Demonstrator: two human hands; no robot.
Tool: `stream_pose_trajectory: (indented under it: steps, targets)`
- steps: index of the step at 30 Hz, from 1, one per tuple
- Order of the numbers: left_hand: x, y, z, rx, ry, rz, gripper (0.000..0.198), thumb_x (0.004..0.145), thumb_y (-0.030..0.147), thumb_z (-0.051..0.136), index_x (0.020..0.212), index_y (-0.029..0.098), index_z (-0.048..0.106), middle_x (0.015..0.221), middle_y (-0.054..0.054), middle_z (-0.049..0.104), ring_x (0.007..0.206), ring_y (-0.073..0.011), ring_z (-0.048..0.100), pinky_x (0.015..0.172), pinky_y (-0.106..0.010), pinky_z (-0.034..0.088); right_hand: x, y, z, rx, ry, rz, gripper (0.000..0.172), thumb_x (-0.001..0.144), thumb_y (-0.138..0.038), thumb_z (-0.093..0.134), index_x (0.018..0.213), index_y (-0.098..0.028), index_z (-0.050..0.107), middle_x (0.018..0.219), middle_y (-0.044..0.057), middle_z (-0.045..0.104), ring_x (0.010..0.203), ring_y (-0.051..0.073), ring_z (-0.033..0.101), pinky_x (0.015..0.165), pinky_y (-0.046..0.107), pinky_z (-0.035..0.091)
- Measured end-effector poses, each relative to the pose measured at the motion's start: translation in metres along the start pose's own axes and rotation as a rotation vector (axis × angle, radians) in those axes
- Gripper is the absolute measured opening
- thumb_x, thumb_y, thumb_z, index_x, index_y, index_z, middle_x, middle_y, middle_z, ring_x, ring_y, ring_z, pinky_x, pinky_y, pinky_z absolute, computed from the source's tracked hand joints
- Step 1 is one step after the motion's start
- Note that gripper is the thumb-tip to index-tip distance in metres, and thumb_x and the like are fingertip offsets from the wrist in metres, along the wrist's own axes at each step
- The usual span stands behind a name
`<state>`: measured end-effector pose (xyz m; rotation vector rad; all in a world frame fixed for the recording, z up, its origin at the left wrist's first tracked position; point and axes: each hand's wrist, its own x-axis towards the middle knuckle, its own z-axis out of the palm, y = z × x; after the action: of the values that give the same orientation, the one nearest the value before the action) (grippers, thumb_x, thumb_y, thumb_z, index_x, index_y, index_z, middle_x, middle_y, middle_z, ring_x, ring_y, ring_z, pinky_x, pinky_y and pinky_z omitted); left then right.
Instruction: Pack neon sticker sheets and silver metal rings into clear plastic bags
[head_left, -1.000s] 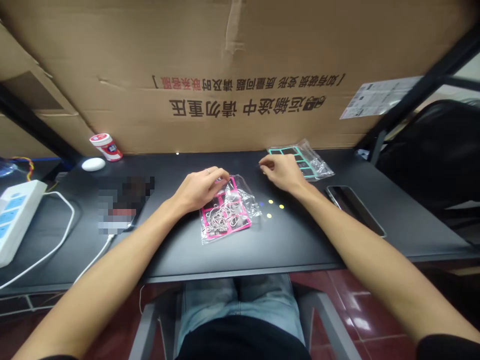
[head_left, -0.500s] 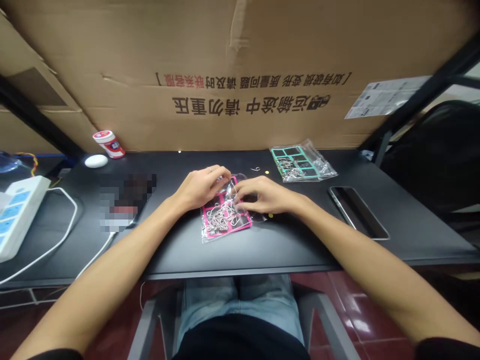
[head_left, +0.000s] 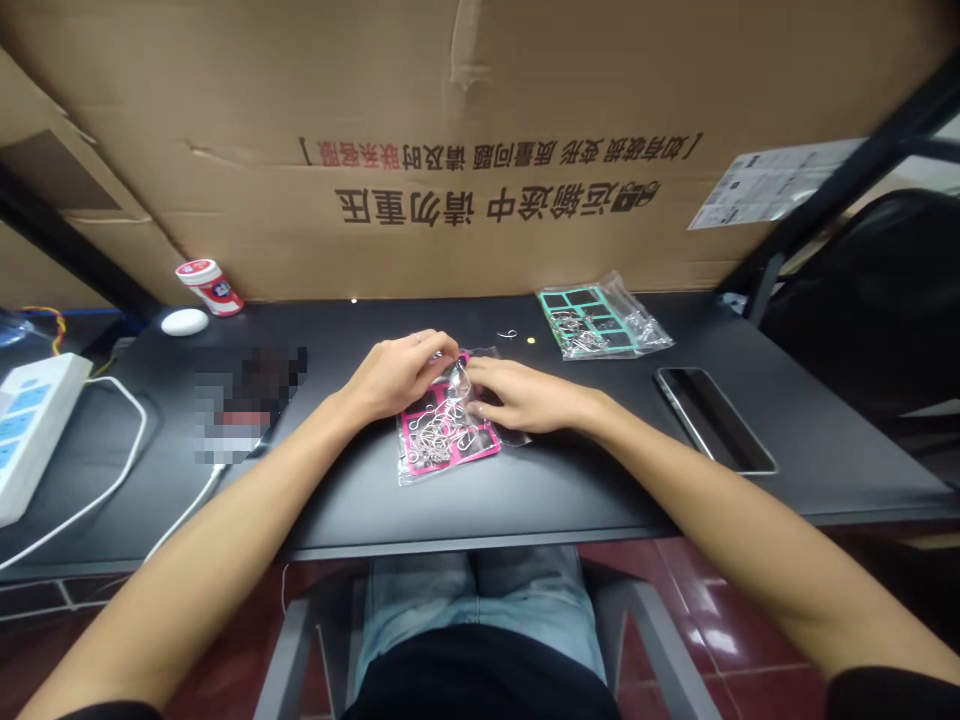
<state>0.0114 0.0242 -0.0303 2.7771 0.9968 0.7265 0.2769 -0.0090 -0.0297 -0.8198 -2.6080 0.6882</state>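
Observation:
A clear plastic bag lies on the black desk in front of me. It holds a pink-and-black card and a tangle of silvery metal rings or hooks. My left hand is closed, its fingertips pinching the bag's upper edge. From the other side, my right hand grips the upper right of the same plastic with bent fingers. Part of the bag is hidden under both hands. Beyond them lie a small loose metal hook and a yellow dot.
A second bag with a green card lies at the back right. Nearer stands a phone, lying flat. To the left are a red-and-white bottle, a white oval object, a cable and a power strip. Cardboard closes the back.
My right hand has shifted slightly left and its fingers are drawn closer to my left hand. A yellow dot beside the right hand no longer shows. The view has moved a little.

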Motion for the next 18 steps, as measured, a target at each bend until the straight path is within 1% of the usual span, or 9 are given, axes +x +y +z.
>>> stream_pose_trajectory:
  steps: [2, 4, 6, 7, 10, 13, 16, 18]
  targets:
    - [0.000, 0.000, 0.000, -0.006, 0.000, 0.002, 0.020, 0.116, 0.033, 0.052, 0.124, 0.026, 0.069, 0.123, -0.003, 0.081, 0.096, -0.0177, 0.077, 0.079, -0.030, 0.052, 0.000, 0.000, 0.001, 0.016, 0.023, -0.023, 0.016, 0.111, -0.035, 0.063, 0.110, -0.020, 0.066, 0.118, 0.012, 0.070, 0.108, 0.028, 0.066, 0.100, 0.045, 0.055]
    - [0.000, -0.001, 0.000, -0.007, 0.002, 0.006, 0.019, 0.116, 0.032, 0.053, 0.124, 0.026, 0.069, 0.123, -0.003, 0.082, 0.095, -0.0175, 0.077, 0.079, -0.030, 0.051, 0.001, 0.000, 0.004, 0.026, 0.046, -0.035, 0.020, 0.111, -0.038, 0.063, 0.120, -0.020, 0.070, 0.126, 0.013, 0.070, 0.116, 0.029, 0.067, 0.105, 0.047, 0.056]
    - [0.000, -0.001, 0.001, -0.003, 0.003, 0.010, 0.019, 0.116, 0.031, 0.053, 0.124, 0.026, 0.069, 0.123, -0.002, 0.082, 0.096, -0.0175, 0.077, 0.080, -0.030, 0.051, 0.003, 0.000, 0.008, 0.017, 0.065, -0.025, 0.024, 0.111, -0.038, 0.065, 0.128, -0.022, 0.072, 0.132, 0.013, 0.069, 0.122, 0.031, 0.067, 0.109, 0.048, 0.056]
    - [0.000, -0.002, 0.001, -0.002, 0.003, 0.010, 0.018, 0.116, 0.030, 0.053, 0.124, 0.026, 0.069, 0.123, -0.002, 0.082, 0.096, -0.0175, 0.077, 0.080, -0.030, 0.051, 0.004, -0.001, 0.010, 0.010, 0.070, -0.018, 0.024, 0.110, -0.037, 0.066, 0.129, -0.023, 0.072, 0.132, 0.013, 0.068, 0.124, 0.031, 0.067, 0.110, 0.048, 0.055]
    - [0.000, -0.002, 0.001, -0.004, 0.002, 0.010, 0.018, 0.116, 0.030, 0.053, 0.124, 0.026, 0.069, 0.124, -0.002, 0.081, 0.098, -0.0175, 0.077, 0.080, -0.031, 0.052, 0.005, -0.002, 0.012, 0.007, 0.072, -0.002, 0.018, 0.109, -0.035, 0.066, 0.120, -0.022, 0.070, 0.128, 0.013, 0.069, 0.118, 0.030, 0.067, 0.107, 0.048, 0.056]
    - [0.000, -0.001, 0.000, -0.005, -0.004, 0.016, 0.018, 0.116, 0.031, 0.053, 0.124, 0.026, 0.069, 0.124, -0.002, 0.081, 0.100, -0.0178, 0.077, 0.080, -0.031, 0.052, 0.006, -0.005, 0.009, -0.010, 0.060, 0.028, 0.012, 0.106, -0.032, 0.065, 0.109, -0.021, 0.063, 0.120, 0.011, 0.069, 0.107, 0.029, 0.065, 0.099, 0.047, 0.056]
    - [0.000, 0.000, 0.000, -0.006, -0.009, 0.008, 0.019, 0.116, 0.031, 0.053, 0.123, 0.026, 0.069, 0.124, -0.003, 0.081, 0.099, -0.0180, 0.077, 0.079, -0.031, 0.052, 0.005, -0.007, 0.004, -0.065, 0.057, 0.095, 0.014, 0.099, -0.029, 0.068, 0.101, -0.023, 0.056, 0.109, 0.009, 0.065, 0.096, 0.027, 0.061, 0.088, 0.044, 0.055]
    - [0.001, 0.001, -0.001, -0.006, -0.013, 0.002, 0.019, 0.115, 0.031, 0.052, 0.123, 0.026, 0.069, 0.124, -0.003, 0.081, 0.098, -0.0183, 0.077, 0.078, -0.031, 0.052, 0.003, -0.007, 0.002, -0.074, 0.065, 0.127, 0.016, 0.095, -0.028, 0.070, 0.101, -0.023, 0.055, 0.107, 0.008, 0.064, 0.094, 0.027, 0.060, 0.086, 0.043, 0.055]
